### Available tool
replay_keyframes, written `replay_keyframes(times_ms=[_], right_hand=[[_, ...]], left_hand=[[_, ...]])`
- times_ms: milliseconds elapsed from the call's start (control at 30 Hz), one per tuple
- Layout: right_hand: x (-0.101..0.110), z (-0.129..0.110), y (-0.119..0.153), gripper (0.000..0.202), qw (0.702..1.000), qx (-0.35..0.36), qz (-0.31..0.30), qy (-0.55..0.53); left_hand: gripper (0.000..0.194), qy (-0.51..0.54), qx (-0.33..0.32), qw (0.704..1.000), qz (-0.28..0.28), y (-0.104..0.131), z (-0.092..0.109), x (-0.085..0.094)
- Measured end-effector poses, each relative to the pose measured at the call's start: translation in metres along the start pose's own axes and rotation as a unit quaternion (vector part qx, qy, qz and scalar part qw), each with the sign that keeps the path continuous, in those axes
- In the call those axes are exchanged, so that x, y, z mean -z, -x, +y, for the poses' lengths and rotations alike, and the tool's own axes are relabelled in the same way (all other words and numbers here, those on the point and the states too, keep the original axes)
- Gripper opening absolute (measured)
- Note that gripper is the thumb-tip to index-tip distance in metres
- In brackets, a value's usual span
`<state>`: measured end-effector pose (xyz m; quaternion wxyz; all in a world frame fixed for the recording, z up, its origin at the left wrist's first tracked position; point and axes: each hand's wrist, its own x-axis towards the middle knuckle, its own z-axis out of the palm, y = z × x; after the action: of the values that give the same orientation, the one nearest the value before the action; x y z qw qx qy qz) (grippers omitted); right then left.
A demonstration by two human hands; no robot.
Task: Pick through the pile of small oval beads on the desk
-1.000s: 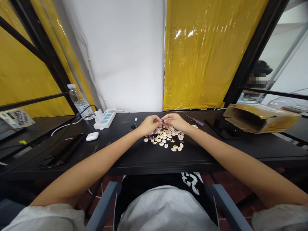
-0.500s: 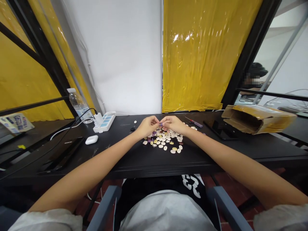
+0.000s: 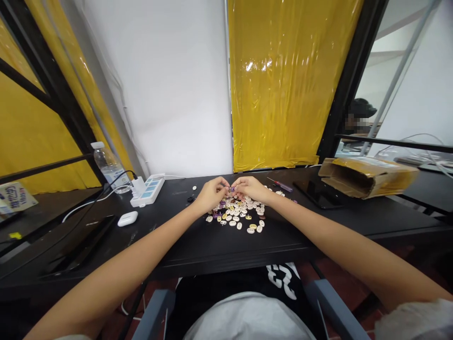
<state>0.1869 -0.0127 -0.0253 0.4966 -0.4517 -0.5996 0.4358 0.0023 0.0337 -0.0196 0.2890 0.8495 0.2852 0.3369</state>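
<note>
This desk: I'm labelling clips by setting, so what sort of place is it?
Probably a small workshop or shared workspace: a power strip, a screwdriver and a pile of small pieces share the desk.

Black table (image 3: pixel 212 245) bears pieces (image 3: pixel 239 225), bottle (image 3: pixel 113 172), carton (image 3: pixel 371 177).
</note>
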Motion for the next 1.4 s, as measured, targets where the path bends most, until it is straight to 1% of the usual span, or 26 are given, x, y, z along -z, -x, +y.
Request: replay_keyframes(times_ms=[133,267,433,567,633,733,1033,1233,1400], right_hand=[[-0.001,-0.003,0.001,0.01,1.0,-0.027,0.012,-0.008],[-0.001,-0.005,0.003,0.009,0.999,-0.037,0.013,-0.009],[-0.002,-0.005,0.003,0.013,0.999,-0.044,0.016,0.003],[-0.003,-0.006,0.003,0.013,0.999,-0.049,0.018,0.012],[-0.003,-0.007,0.004,0.012,0.999,-0.047,0.02,0.012],[-0.003,-0.008,0.006,0.009,0.999,-0.041,0.016,0.006],[-0.004,-0.007,0.006,0.007,0.999,-0.043,0.017,0.003],[-0.004,-0.006,0.006,0.007,0.999,-0.037,0.023,0.01],[-0.005,-0.005,0.008,0.008,0.999,-0.028,0.033,0.01]], left_hand=[[0.009,0.005,-0.019,1.0,0.006,-0.001,0.002,0.0],[0.011,0.009,-0.025,1.0,0.01,-0.001,0.003,-0.001],[0.013,0.001,-0.011,1.0,0.029,-0.001,0.007,0.001],[0.012,0.023,0.006,0.998,0.051,-0.002,0.009,0.001],[0.015,0.034,0.017,0.998,0.058,-0.003,0.01,0.002],[0.019,0.036,0.02,0.998,0.054,-0.002,0.01,0.002],[0.015,-0.003,0.022,0.999,0.049,0.001,0.014,0.004],[0.017,-0.017,-0.007,1.0,0.024,0.003,0.019,0.004],[0.02,-0.024,-0.018,0.999,0.013,0.003,0.019,0.003]])
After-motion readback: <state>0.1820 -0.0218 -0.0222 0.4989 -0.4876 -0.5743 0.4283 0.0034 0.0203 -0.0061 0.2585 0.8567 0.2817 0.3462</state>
